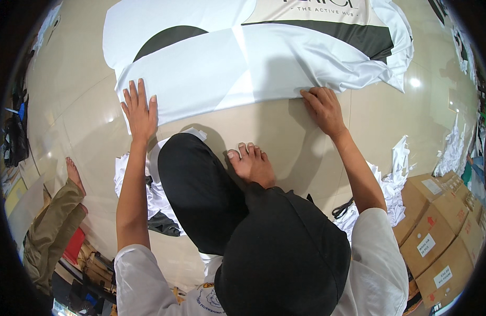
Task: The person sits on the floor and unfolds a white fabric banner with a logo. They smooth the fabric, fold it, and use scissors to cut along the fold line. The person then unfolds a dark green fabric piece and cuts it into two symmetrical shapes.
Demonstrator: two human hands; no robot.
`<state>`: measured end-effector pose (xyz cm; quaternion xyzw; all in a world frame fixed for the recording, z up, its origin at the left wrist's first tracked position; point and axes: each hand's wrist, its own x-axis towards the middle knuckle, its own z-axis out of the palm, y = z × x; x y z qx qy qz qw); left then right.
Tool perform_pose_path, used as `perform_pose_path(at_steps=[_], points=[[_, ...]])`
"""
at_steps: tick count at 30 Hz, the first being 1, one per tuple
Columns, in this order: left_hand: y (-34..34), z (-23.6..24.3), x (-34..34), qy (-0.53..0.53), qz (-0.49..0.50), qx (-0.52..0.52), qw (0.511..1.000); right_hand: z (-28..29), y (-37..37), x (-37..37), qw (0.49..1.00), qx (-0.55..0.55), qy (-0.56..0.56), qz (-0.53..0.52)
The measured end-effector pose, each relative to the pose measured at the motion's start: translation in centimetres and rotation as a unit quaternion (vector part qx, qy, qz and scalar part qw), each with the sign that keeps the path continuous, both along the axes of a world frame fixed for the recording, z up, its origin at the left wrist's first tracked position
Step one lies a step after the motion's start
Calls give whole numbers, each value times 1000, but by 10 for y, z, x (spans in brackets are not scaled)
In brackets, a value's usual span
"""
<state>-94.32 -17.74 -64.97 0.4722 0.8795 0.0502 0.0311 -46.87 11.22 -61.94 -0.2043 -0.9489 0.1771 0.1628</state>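
A long white fabric piece [201,73] lies on the tiled floor, its upper part bordered by a black curved shape [169,38] and a printed cream-and-black panel [322,13]; its right end is bunched in wrinkles. My left hand [140,110] lies on the fabric's left end, fingers stretched out and apart. My right hand [319,105] has its fingers curled closed on the near edge, right of centre. My bare foot [251,166] rests on the floor below the fabric, between my arms.
White fabric scraps [395,184] lie beside both my arms, with black-handled scissors [342,209] at the right. Cardboard boxes [432,242] are stacked at the lower right. Another person's trousered legs [48,237] and bare foot are at the left. More scraps [451,147] lie along the right rim.
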Motion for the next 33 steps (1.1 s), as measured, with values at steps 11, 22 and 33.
perform_pose_path(at_steps=[11,22,33], points=[[10,4,8,-12,45,63,997,-4,97,-58,974,100,64,-191],[113,-1,19,-46,-3,128,991,-21,158,-61,986,51,7,-157],[112,-18,1,-46,21,205,977,-10,161,-65,993,39,-2,-113]])
